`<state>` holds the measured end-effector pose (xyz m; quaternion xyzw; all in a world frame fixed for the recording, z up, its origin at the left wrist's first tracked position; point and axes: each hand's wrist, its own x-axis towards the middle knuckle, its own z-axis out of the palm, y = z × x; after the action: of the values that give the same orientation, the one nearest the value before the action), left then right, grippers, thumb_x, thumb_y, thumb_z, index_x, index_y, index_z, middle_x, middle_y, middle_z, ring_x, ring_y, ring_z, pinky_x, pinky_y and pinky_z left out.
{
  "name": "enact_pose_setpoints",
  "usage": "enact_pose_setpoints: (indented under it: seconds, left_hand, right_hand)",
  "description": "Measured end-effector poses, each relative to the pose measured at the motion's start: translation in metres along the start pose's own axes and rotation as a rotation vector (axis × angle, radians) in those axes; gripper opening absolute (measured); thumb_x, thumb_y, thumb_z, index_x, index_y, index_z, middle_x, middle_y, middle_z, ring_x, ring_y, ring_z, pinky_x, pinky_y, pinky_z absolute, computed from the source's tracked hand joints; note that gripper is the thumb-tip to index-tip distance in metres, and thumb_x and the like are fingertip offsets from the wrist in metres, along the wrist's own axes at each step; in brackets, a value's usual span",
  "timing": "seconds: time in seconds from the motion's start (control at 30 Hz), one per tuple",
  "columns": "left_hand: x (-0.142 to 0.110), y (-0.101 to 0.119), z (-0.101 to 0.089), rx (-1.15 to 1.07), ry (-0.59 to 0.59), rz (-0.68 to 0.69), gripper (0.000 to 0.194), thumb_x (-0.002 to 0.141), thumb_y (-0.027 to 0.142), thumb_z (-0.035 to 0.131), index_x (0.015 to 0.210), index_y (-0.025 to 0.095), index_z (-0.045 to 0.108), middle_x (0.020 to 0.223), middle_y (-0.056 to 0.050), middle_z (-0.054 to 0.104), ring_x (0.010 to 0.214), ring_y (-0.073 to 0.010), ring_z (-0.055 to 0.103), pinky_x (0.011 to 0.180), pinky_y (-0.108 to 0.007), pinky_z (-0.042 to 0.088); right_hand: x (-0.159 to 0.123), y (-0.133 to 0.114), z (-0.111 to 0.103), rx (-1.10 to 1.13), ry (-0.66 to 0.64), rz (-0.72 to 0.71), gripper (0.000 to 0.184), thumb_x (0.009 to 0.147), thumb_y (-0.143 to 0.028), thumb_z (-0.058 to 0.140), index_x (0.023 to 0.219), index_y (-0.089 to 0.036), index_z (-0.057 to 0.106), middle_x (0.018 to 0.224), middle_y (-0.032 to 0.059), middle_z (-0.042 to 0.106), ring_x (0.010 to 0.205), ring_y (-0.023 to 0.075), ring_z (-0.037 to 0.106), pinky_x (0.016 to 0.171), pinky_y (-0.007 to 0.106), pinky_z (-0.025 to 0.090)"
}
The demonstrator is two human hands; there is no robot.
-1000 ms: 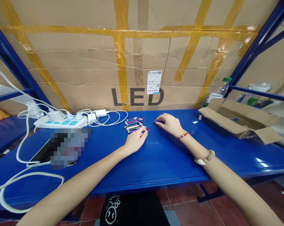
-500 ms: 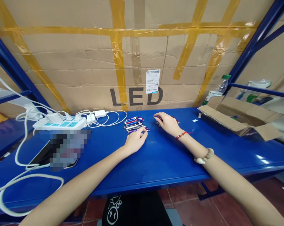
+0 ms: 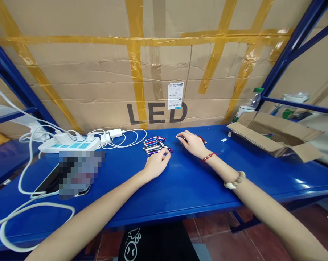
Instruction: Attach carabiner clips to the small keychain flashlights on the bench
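Several small metallic penlights [image 3: 152,146] with carabiner clips, in blue, red, silver and purple, lie in a row on the blue table [image 3: 180,188]. My left hand [image 3: 157,163] rests at the near end of this row, its fingers loosely curved and slightly apart, with nothing visible in them. To the right, my right hand [image 3: 193,144] is bent low over the tabletop, thumb and fingers drawn together. A small silvery tip shows at its fingertips; the rest is hidden. Behind that hand a red piece [image 3: 202,139] peeks out, mostly covered.
A white power strip [image 3: 71,145] with plugs and looping cables stands at the left, near a partly blurred dark device [image 3: 48,179]. An open cardboard box [image 3: 262,139] and a bottle [image 3: 247,105] stand at the right. A large taped carton [image 3: 98,83] closes off the back.
The view has shifted slightly. Both hands keep nearly the same place and pose, and the penlights lie as before.
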<state>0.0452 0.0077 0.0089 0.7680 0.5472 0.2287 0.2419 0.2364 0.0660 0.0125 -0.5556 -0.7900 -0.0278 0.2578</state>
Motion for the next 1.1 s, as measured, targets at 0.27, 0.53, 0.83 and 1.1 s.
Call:
enact_pose_setpoints:
  seconds: [0.27, 0.53, 0.83, 1.1]
  left_hand:
    - [-0.0004, -0.0006, 0.0004, -0.006, 0.007, 0.024, 0.025, 0.088, 0.037, 0.033, 0.089, 0.026, 0.056, 0.068, 0.005, 0.067, 0.068, -0.0154, 0.061, 0.061, -0.024, 0.036]
    - [-0.0005, 0.0, -0.0004, 0.004, -0.005, 0.023, 0.025, 0.089, 0.036, 0.033, 0.09, 0.026, 0.055, 0.069, 0.004, 0.067, 0.069, -0.0154, 0.061, 0.062, -0.025, 0.036]
    - [0.001, -0.0009, 0.0021, 0.031, 0.001, 0.031, 0.025, 0.089, 0.037, 0.033, 0.088, 0.026, 0.055, 0.067, 0.005, 0.067, 0.067, -0.015, 0.061, 0.06, -0.024, 0.033]
    - [-0.0008, 0.0006, -0.0001, -0.002, -0.006, 0.027, 0.023, 0.089, 0.035, 0.034, 0.087, 0.026, 0.055, 0.071, 0.005, 0.068, 0.067, -0.0144, 0.061, 0.062, -0.024, 0.035]
  right_hand:
    - [-0.0003, -0.0003, 0.0011, -0.033, -0.017, -0.045, 0.024, 0.095, -0.032, 0.039, 0.102, -0.022, 0.061, 0.102, 0.0033, 0.064, 0.087, 0.0151, 0.061, 0.074, 0.026, 0.04]
    - [-0.0005, -0.0007, 0.0004, -0.028, -0.032, -0.088, 0.023, 0.094, -0.03, 0.04, 0.102, -0.022, 0.061, 0.1, 0.004, 0.065, 0.095, 0.016, 0.06, 0.074, 0.025, 0.041]
    - [-0.0006, 0.0027, 0.0036, 0.015, -0.137, -0.154, 0.018, 0.09, -0.027, 0.047, 0.095, -0.022, 0.064, 0.097, 0.003, 0.063, 0.088, 0.0146, 0.06, 0.069, 0.023, 0.041]
    - [-0.0012, 0.0022, 0.0023, 0.014, -0.156, -0.114, 0.021, 0.09, -0.035, 0.05, 0.097, -0.022, 0.065, 0.096, 0.0034, 0.065, 0.085, 0.0152, 0.061, 0.069, 0.025, 0.043]
